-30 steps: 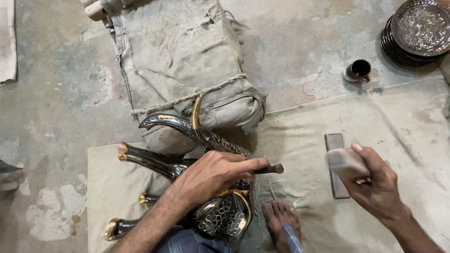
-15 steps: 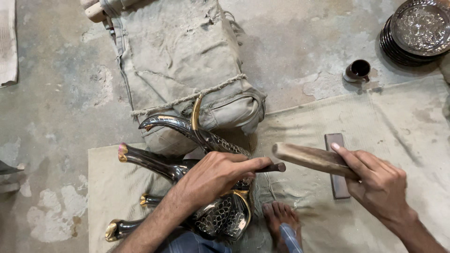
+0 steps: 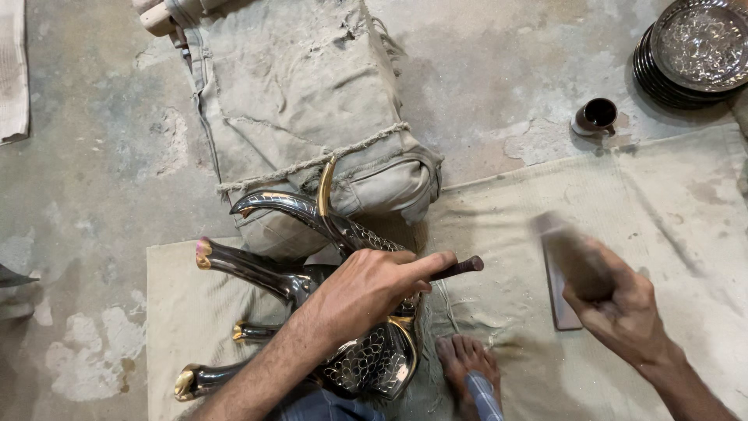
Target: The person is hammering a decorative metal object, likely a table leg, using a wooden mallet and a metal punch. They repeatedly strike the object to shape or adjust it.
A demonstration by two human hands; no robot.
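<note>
At the lower centre of the frame the left hand (image 3: 366, 292) is closed around a dark chisel-like tool (image 3: 460, 268), its tip pointing right, pressed over an engraved metal animal figure (image 3: 312, 312) with brass-tipped legs and horns that lies on its side on a pale cloth (image 3: 662, 234). The right hand (image 3: 619, 312), at the lower right, grips a blurred wooden mallet (image 3: 573, 257) above a flat dark bar (image 3: 562, 308). A bare foot (image 3: 467, 362) rests beside the figure.
</note>
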